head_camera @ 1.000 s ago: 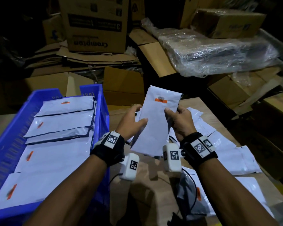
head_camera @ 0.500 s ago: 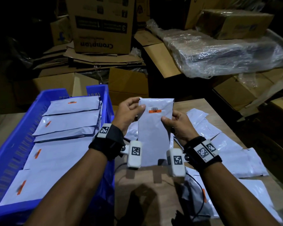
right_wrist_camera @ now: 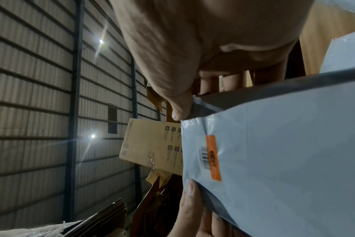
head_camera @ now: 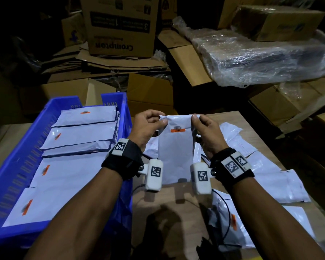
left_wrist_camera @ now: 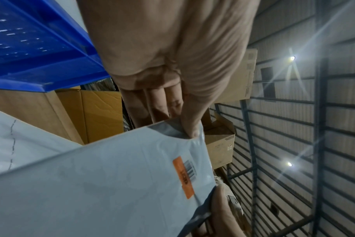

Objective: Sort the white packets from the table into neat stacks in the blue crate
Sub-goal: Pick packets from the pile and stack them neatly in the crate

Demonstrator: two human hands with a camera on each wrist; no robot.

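- Since the earlier head frames, the held white packet [head_camera: 174, 152] has been turned from a tilt to upright, and both hands have been shifted up from its sides to its top corners.
- The packet is held above the wooden table [head_camera: 178, 209], just right of the blue crate [head_camera: 17, 166], with its orange label [head_camera: 177, 130] and barcode near the top edge.
- The top left corner is pinched by the left hand [head_camera: 145, 128]; in the left wrist view the thumb [left_wrist_camera: 192, 126] is seen pressed on the front and the fingers are curled behind.
- The top right corner is pinched the same way by the right hand [head_camera: 207, 132], the thumb [right_wrist_camera: 179, 110] being set on the packet's edge.
- Inside the crate, stacked packets [head_camera: 79, 136] are laid flat in overlapping rows, orange labels facing up.
- More loose packets [head_camera: 270, 177] are spread over the table to the right of and behind the held one, some overlapping.
- Cardboard boxes [head_camera: 120, 25] and a plastic-wrapped bundle [head_camera: 261, 57] are piled beyond the table.
- A black strap and white marker blocks are worn on each wrist.
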